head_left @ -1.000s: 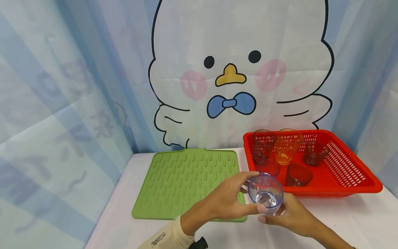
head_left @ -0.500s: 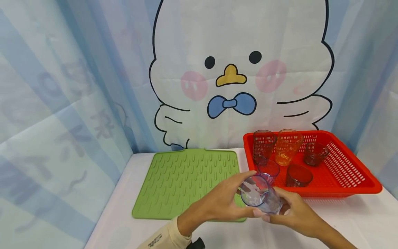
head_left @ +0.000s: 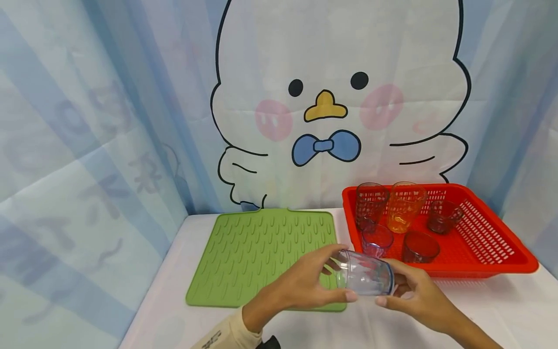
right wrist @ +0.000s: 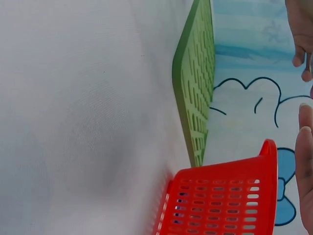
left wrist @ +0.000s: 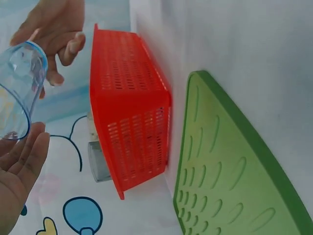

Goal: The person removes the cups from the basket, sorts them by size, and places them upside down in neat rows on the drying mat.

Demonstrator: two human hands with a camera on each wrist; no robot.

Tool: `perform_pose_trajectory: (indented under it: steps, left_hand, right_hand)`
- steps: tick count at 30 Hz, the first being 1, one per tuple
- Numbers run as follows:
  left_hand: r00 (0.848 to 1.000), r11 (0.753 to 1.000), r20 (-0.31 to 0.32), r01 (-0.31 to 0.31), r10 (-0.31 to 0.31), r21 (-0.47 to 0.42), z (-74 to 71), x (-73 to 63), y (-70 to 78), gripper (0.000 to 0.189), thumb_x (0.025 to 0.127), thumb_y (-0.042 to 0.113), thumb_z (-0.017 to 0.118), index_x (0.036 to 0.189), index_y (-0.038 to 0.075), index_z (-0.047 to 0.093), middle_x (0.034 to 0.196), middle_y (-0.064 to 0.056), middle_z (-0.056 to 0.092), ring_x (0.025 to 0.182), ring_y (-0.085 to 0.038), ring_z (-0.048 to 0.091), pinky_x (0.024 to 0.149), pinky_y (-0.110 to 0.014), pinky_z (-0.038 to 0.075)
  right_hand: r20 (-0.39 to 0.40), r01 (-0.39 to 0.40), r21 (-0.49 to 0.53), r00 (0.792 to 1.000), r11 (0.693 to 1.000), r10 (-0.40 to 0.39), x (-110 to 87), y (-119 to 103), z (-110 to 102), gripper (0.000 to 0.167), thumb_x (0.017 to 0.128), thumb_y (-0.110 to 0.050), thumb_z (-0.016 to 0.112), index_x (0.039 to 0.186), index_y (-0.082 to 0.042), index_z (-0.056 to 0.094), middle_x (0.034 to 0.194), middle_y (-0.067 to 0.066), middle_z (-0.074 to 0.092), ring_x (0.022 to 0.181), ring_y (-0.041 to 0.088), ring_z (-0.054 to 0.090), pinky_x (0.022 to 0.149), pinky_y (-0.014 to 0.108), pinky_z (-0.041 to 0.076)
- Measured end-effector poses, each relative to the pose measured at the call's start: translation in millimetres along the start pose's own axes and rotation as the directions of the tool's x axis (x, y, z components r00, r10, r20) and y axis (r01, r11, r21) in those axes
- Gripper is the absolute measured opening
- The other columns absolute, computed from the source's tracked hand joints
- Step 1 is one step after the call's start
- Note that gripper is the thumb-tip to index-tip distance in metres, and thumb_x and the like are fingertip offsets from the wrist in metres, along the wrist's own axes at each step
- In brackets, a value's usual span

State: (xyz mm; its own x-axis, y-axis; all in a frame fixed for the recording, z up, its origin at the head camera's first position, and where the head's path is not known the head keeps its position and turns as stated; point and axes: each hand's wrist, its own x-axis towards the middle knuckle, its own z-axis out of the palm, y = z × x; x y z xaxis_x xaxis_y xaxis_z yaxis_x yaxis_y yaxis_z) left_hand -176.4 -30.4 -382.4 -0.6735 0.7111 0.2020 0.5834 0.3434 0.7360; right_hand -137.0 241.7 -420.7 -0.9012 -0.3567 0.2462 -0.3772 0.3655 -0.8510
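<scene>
A clear drinking glass with a blue tint (head_left: 367, 274) is held in the air on its side, between the mat and the basket's front. My left hand (head_left: 307, 281) holds its left end, thumb below and fingers above. Around the right end are the thumb and fingers of my right hand (head_left: 422, 296). The left wrist view shows the glass (left wrist: 22, 81) between both hands, partly cut off by the frame. Only parts of the hands show at the right wrist view's edge.
A red perforated basket (head_left: 475, 268) stands at the right, holding several glasses, among them an orange tumbler (head_left: 402, 208), a purple-tinted glass (head_left: 377, 241) and a dark low glass (head_left: 420, 248). A green ridged mat (head_left: 261, 257) lies left on the white table. A printed curtain (head_left: 322, 184) hangs behind.
The glass has turned from mouth toward the camera to lying sideways, its mouth swinging left. My hands have spread slightly apart along it. Basket and mat stay put.
</scene>
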Motion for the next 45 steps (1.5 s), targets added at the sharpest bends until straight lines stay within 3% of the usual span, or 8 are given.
perform_pose_trajectory:
  steps: [5, 14, 21, 27, 31, 36, 45]
  left_hand:
    - [0.999, 0.998, 0.016, 0.043, -0.042, -0.053, -0.4, -3.7, -3.4, 0.070, 0.088, 0.044, 0.076, 0.145, 0.018, 0.045, 0.131, 0.005, 0.059, 0.111, -0.005, 0.061, 0.094, -0.021, 0.053]
    - [0.998, 0.998, 0.057, 0.016, -0.013, -0.057, -1.8, -9.8, -13.1, 0.066, 0.085, 0.038, 0.079, 0.138, 0.015, 0.047, 0.124, 0.006, 0.062, 0.105, -0.001, 0.059, 0.091, -0.018, 0.052]
    - [0.991, 0.996, 0.119, 0.071, -0.063, -0.061, 1.1, -14.1, -16.6, 0.067, 0.086, 0.043, 0.077, 0.139, 0.017, 0.045, 0.123, 0.009, 0.061, 0.106, 0.002, 0.057, 0.092, -0.018, 0.051]
    - [0.986, 0.997, 0.151, 0.072, -0.069, -0.013, 1.5, -23.2, -19.8, 0.075, 0.088, 0.046, 0.073, 0.150, 0.020, 0.039, 0.127, 0.010, 0.060, 0.111, 0.001, 0.057, 0.092, -0.019, 0.051]
    - [0.985, 0.995, 0.140, 0.094, -0.097, 0.032, -2.5, -34.2, -25.1, 0.080, 0.090, 0.048, 0.070, 0.155, 0.019, 0.032, 0.135, 0.009, 0.059, 0.118, -0.002, 0.058, 0.095, -0.022, 0.051]
    - [0.982, 0.986, 0.099, 0.160, -0.164, 0.044, -12.7, -54.0, -38.7, 0.073, 0.093, 0.047, 0.068, 0.153, 0.016, 0.039, 0.136, 0.004, 0.060, 0.120, -0.011, 0.060, 0.097, -0.027, 0.051]
    - [0.948, 0.947, 0.003, 0.318, -0.318, 0.057, -29.5, -100.0, -74.3, 0.070, 0.093, 0.051, 0.067, 0.147, 0.010, 0.048, 0.125, -0.001, 0.064, 0.109, -0.014, 0.063, 0.094, -0.034, 0.053]
  right_hand:
    - [-0.013, 0.079, 0.024, 0.997, 0.997, -0.079, 0.5, -4.8, 0.9, 0.054, 0.086, 0.003, 0.073, 0.136, 0.004, 0.051, 0.102, -0.008, 0.070, 0.073, 0.015, 0.070, 0.064, 0.029, 0.059]
    - [-0.018, 0.103, 0.035, 0.995, 0.994, -0.103, 2.6, -16.2, 4.9, 0.053, 0.086, 0.005, 0.072, 0.134, 0.002, 0.052, 0.099, -0.007, 0.071, 0.074, 0.015, 0.071, 0.066, 0.029, 0.060]
    - [-0.016, 0.094, 0.059, 0.996, 0.994, -0.093, 3.0, -22.1, 8.6, 0.051, 0.087, 0.005, 0.071, 0.135, -0.001, 0.053, 0.105, -0.010, 0.070, 0.076, 0.016, 0.074, 0.067, 0.030, 0.061]
    - [-0.006, 0.136, 0.073, 0.991, 0.988, -0.136, 5.7, -23.3, 12.0, 0.051, 0.087, 0.006, 0.070, 0.133, -0.002, 0.053, 0.108, -0.008, 0.069, 0.077, 0.016, 0.074, 0.066, 0.031, 0.061]
    - [-0.018, 0.146, 0.080, 0.989, 0.986, -0.145, 6.8, -22.3, 12.9, 0.052, 0.086, 0.008, 0.071, 0.133, -0.002, 0.054, 0.108, -0.009, 0.068, 0.077, 0.015, 0.075, 0.064, 0.032, 0.061]
    - [-0.020, 0.145, 0.111, 0.989, 0.983, -0.144, 7.8, -20.6, 14.1, 0.052, 0.085, 0.009, 0.071, 0.133, -0.003, 0.054, 0.105, -0.006, 0.069, 0.077, 0.016, 0.075, 0.062, 0.034, 0.061]
    - [-0.039, 0.092, 0.086, 0.995, 0.992, -0.089, 5.8, -19.3, 17.4, 0.050, 0.086, 0.006, 0.072, 0.132, -0.002, 0.055, 0.102, -0.004, 0.068, 0.078, 0.014, 0.074, 0.064, 0.032, 0.061]
